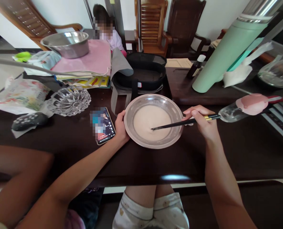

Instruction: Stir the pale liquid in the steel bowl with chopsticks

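Observation:
A wide metal bowl (153, 144) stands on the dark wooden table, with a pale, milky liquid (148, 121) covering its bottom. Gripping the bowl's left rim is my left hand (122, 127), its fingers partly hidden behind the side. My right hand (203, 121) is closed around a pair of black chopsticks (179, 123) with gold bands. They slant down to the left over the right rim, and their tips dip into the liquid near the middle. A smartphone (104, 125) with a lit screen lies just left of my left hand.
Behind the bowl sits an open black bag (141, 71). A glass dish (71, 100) and a steel basin (68, 46) on folders (93, 58) are at left. At right are a green thermos (229, 54) and a pink-topped clear bottle (251, 106). Another person (110, 35) is across the table.

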`<state>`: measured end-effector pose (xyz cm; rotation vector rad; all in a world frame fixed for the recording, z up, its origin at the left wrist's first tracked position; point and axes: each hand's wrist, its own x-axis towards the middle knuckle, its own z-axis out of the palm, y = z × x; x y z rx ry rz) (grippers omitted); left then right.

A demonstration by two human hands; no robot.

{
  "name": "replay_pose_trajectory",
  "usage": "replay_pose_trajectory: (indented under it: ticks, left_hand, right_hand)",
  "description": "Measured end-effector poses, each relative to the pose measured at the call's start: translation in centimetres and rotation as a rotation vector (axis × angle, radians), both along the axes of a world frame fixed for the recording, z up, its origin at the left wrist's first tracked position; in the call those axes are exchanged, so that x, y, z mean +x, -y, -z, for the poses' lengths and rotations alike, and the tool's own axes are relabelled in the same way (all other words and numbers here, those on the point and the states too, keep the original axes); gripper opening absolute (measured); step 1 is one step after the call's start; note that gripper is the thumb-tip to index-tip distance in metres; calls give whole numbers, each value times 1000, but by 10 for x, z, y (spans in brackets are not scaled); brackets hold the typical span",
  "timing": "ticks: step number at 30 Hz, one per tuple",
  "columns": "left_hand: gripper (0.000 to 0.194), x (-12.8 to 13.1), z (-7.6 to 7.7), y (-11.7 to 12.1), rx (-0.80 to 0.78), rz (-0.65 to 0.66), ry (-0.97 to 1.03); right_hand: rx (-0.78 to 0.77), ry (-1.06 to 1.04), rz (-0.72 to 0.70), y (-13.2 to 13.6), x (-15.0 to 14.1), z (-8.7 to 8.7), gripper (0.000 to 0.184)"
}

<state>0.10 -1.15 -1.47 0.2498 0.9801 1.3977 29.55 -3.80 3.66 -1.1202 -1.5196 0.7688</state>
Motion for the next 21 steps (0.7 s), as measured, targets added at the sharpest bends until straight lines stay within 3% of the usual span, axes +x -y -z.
replay_pose_trajectory:
  ticks: [3, 9, 15, 21]
  left_hand:
    - [27, -1, 1, -1, -1, -8, -8]
    - [26, 0, 1, -1, 11, -7, -5]
    - [25, -1, 2, -1, 4, -10, -5]
    - [26, 0, -1, 0, -6, -18, -10]
  right_hand:
    - [0, 54, -55, -1, -4, -2, 42]
    - [20, -10, 57, -1, 0, -1, 38]
    - [-6, 46, -58, -2, -6, -1, 42]
    - [27, 7, 74, -1, -1, -1, 40]
